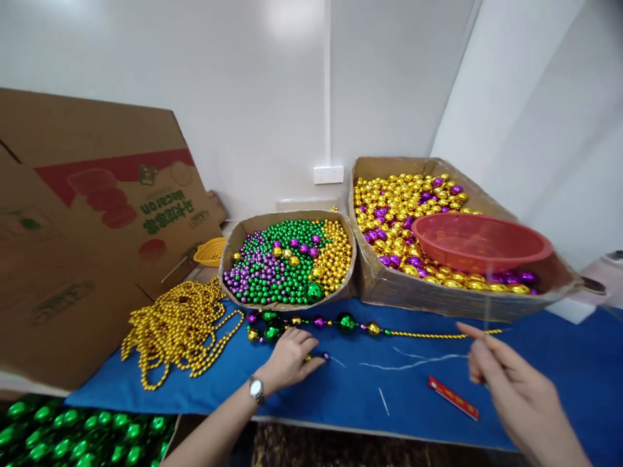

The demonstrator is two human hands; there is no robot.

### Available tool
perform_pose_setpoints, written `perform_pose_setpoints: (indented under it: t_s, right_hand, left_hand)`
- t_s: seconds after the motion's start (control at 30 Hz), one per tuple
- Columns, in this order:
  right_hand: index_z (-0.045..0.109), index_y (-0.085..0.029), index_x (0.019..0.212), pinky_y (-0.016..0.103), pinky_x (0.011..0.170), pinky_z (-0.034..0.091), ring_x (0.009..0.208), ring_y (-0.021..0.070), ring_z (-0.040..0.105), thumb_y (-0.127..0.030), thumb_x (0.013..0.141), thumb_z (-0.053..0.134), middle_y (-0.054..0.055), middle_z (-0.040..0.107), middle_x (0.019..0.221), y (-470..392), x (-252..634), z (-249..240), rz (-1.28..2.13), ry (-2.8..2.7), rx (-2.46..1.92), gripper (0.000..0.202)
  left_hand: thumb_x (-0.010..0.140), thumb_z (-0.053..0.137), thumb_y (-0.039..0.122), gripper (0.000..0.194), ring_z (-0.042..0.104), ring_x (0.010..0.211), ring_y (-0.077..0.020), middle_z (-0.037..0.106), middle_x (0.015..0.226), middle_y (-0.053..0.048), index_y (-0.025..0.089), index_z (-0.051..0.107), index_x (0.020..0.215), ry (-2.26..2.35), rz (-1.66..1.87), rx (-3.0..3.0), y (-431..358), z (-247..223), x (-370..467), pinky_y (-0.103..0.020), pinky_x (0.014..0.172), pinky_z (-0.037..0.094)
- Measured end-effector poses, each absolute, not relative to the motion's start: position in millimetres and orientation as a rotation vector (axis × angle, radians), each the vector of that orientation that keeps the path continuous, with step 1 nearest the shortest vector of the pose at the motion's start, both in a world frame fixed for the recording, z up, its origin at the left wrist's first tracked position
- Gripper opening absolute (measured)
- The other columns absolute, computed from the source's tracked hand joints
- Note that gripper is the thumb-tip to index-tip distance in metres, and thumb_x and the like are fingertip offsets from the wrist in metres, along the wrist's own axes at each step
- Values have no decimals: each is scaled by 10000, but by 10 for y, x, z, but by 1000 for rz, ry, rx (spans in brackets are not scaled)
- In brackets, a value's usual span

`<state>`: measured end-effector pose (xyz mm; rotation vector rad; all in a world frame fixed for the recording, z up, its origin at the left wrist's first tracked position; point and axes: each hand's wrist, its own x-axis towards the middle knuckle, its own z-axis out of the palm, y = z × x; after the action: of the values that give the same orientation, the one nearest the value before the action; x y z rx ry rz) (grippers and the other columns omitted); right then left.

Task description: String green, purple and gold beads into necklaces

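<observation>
My left hand (291, 357), with a watch on its wrist, lies curled over the near part of a bead strand; its palm side is hidden. A small purple bead (326, 356) shows at the thumb tip, and a short thread end runs on from it. The rest of the bead strand (347, 322), with large green, gold and purple balls, stretches across the blue cloth to a gold twisted section (428, 335). On the right, my right hand (516, 383) pinches a white cord (413, 364) between thumb and fingers, with the index finger reaching forward.
Behind stand a box of small green, purple and gold beads (277, 259) and a larger box (374, 285) of gold and purple beads with a red basin (481, 243). Gold bead chains (180, 324) lie left; a red packet (453, 398) lies near the front edge.
</observation>
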<state>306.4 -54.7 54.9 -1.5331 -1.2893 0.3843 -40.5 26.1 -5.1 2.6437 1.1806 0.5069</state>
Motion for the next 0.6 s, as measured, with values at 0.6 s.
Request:
perform_pose_setpoints:
  t_s: [0.6]
  right_hand:
    - [665,-245,1055,204,669,553,820,190,699,-400,905,441,40,725,949,-630,2181,193,510,-1788,-1387,311]
  left_hand:
    - [774,629,395,415,585,925,-198,593,1064,-58,222,541,1140,1027,1179,1395,693,563,-102,-353,805,496]
